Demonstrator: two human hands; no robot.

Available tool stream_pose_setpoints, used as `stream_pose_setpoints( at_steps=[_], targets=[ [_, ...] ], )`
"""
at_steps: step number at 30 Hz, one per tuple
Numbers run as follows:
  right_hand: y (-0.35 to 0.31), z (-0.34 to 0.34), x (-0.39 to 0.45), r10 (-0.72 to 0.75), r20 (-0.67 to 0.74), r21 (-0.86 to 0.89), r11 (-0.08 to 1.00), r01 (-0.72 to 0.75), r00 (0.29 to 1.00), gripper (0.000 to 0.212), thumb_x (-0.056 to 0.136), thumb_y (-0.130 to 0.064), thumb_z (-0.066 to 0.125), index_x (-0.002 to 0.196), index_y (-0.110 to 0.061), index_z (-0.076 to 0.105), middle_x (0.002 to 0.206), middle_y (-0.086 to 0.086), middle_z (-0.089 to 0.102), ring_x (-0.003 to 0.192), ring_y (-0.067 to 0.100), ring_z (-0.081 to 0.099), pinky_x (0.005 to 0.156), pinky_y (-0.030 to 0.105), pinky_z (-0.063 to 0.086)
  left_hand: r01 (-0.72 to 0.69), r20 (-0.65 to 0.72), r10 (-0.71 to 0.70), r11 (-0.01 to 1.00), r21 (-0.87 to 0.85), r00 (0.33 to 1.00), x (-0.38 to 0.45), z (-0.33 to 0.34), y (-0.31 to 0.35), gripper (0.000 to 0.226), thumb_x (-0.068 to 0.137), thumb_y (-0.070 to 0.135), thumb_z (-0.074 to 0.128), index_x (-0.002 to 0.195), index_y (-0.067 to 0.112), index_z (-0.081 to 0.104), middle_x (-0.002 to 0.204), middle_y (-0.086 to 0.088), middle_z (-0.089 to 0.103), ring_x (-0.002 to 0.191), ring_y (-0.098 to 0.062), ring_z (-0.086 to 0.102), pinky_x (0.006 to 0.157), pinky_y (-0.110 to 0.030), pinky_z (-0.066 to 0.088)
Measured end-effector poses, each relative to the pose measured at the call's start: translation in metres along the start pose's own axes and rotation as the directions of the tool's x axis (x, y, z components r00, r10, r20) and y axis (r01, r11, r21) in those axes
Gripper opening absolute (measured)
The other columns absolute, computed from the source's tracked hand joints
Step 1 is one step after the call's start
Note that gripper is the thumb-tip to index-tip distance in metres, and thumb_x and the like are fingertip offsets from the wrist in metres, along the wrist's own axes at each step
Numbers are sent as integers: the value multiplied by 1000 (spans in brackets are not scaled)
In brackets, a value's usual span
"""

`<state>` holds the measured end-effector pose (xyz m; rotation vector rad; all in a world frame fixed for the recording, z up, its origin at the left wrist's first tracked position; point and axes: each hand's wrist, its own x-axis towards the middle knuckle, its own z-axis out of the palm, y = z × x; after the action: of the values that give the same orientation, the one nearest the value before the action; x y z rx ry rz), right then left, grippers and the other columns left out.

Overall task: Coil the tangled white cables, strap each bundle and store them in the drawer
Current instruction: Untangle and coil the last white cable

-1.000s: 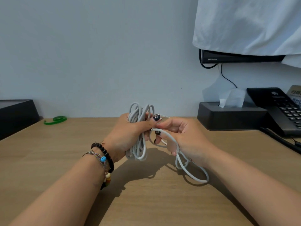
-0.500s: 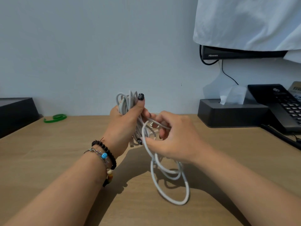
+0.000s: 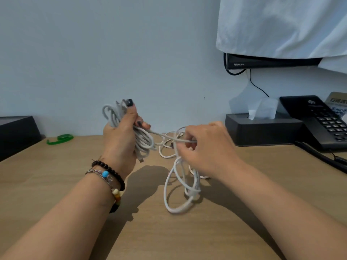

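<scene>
My left hand [image 3: 120, 136] is closed around a coiled bundle of white cable [image 3: 142, 141], held upright above the wooden desk [image 3: 56, 184], thumb raised over the top loops. A taut strand runs from the bundle to my right hand [image 3: 204, 149], which pinches it. Below the right hand hang loose white cable loops [image 3: 178, 196], their lowest part resting on the desk. More tangled white cable [image 3: 167, 147] lies on the desk behind, between the hands. A green strap [image 3: 60, 138] lies at the back left by the wall.
A black box [image 3: 16, 134] sits at the left edge. At the back right stand a dark tissue box [image 3: 262, 130] and a black desk phone [image 3: 319, 121] with its cord. A cloth-covered monitor [image 3: 272, 61] hangs above.
My hands have drawn apart: the right hand moved right, pulling a strand taut from the bundle. The hanging loops followed it to the right.
</scene>
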<state>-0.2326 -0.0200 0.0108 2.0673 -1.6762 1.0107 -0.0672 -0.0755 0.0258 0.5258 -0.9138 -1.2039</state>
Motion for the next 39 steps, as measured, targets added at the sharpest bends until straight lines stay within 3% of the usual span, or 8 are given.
stream_pose_setpoints(
  at_steps=[3,6,12,18,22,25,28,39],
  targets=[
    [28,-8,5,149,-68,12,989,-148,986,27,83,-27,63,60,-17,54,55,-5,53,65,24,55,73,30,38,2,-89,-11,995,-102,996,17,-15,9,31,97,31,58,71,18,47,56,6,47,49,-8,52,61,-25,51],
    [39,-14,6,287,0,291,916,-275,958,29,78,-13,68,53,-8,54,50,8,53,50,11,41,56,21,35,17,-175,-48,985,-172,983,29,-28,11,33,96,34,60,70,18,47,57,6,46,48,-8,50,60,-23,52],
    [39,-20,2,22,280,853,453,-259,960,18,81,-11,66,66,-3,61,45,1,45,40,12,39,47,25,31,26,-224,-28,1000,-12,974,34,-36,3,28,94,34,64,74,18,50,51,8,49,42,-8,47,50,-22,47],
    [25,-22,-3,-166,526,721,608,-333,834,40,69,-63,75,83,-25,79,54,-8,39,53,9,31,51,18,28,-41,-187,73,985,170,980,22,-25,1,25,91,32,68,77,16,55,53,5,51,46,-12,47,55,-28,47],
    [22,-26,-4,-159,582,638,697,-327,797,25,93,-31,63,74,-24,78,53,0,39,54,14,33,62,23,37,120,-110,-120,993,-9,987,23,-27,2,26,93,32,64,74,18,53,50,9,48,41,-6,45,54,-25,47],
    [11,-14,-8,-50,638,380,889,-257,769,27,93,-24,59,73,-18,77,53,-3,45,53,10,37,58,26,35,309,189,-291,948,-73,938,16,-27,2,23,86,28,67,71,18,53,50,9,45,38,-4,43,50,-22,47],
    [6,-1,-11,18,579,201,966,-164,815,30,95,-32,55,80,-17,75,65,5,61,54,10,41,54,28,34,314,428,-350,937,156,833,5,-23,-4,23,83,21,69,69,16,52,50,5,40,40,-7,40,50,-24,48],
    [13,5,-10,-16,257,298,952,-63,966,27,89,-25,63,64,-17,72,51,-9,55,53,8,46,52,17,32,199,353,-412,839,506,840,-9,-13,-12,12,84,14,67,83,2,65,73,-12,70,65,-18,70,58,-26,57]
  ],
)
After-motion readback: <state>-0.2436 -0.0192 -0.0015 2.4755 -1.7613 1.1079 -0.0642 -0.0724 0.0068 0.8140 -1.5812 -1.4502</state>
